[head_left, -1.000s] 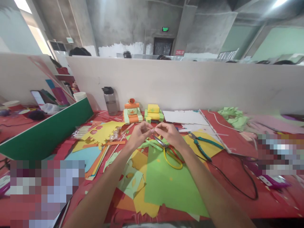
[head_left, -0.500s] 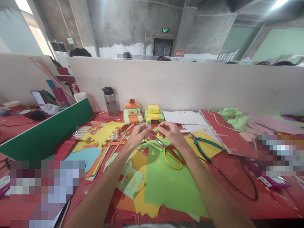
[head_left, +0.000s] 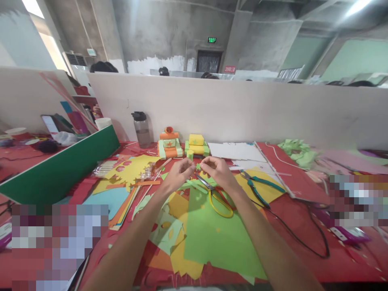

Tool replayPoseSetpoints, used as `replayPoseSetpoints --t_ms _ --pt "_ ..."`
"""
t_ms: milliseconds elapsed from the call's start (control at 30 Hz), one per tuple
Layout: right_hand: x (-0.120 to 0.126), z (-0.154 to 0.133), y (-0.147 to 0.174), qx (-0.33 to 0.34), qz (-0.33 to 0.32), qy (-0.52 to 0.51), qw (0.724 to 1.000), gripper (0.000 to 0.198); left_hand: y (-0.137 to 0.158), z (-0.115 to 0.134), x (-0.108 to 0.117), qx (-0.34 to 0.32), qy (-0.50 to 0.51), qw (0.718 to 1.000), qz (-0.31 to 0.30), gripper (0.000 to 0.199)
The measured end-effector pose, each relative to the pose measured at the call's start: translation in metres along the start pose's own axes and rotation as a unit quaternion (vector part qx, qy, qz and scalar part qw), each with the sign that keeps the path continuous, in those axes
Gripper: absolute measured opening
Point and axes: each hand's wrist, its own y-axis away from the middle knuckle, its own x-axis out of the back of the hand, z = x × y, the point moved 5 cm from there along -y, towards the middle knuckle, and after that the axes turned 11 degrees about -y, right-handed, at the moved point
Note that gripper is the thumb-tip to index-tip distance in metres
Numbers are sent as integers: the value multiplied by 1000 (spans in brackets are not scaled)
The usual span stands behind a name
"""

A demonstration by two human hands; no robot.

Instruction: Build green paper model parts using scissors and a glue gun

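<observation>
Over the middle of the table, my left hand (head_left: 182, 173) is closed in a pinch; whatever lies between its fingertips is too small to make out. Facing it, my right hand (head_left: 216, 169) pinches a small green paper star (head_left: 198, 166) at its fingertips. Just below the hands lie scissors (head_left: 212, 194) with one yellow and one red handle, resting on a green paper sheet (head_left: 218, 238). Behind the hands stand an orange and pale green paper model (head_left: 169, 144) and a yellow and green paper model (head_left: 196, 145), with a small green paper roll (head_left: 190, 154) in front.
Teal-handled pliers (head_left: 260, 186) lie on yellow paper at the right. A water bottle (head_left: 142, 130) stands against the white partition (head_left: 230, 109). A green board (head_left: 66, 161) borders the left side. Cut yellow paper (head_left: 133, 167) and crumpled green paper (head_left: 298, 151) lie about.
My left hand has shifted very slightly towards the right hand. The right hand keeps its pinch, and the scissors and paper models stay in place.
</observation>
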Motion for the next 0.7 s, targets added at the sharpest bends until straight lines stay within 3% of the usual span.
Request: replayPoseSetpoints --t_ms 700 --pt "1 1 0 7 -2 32 999 21 -2 -2 5 0 -44 999 17 15"
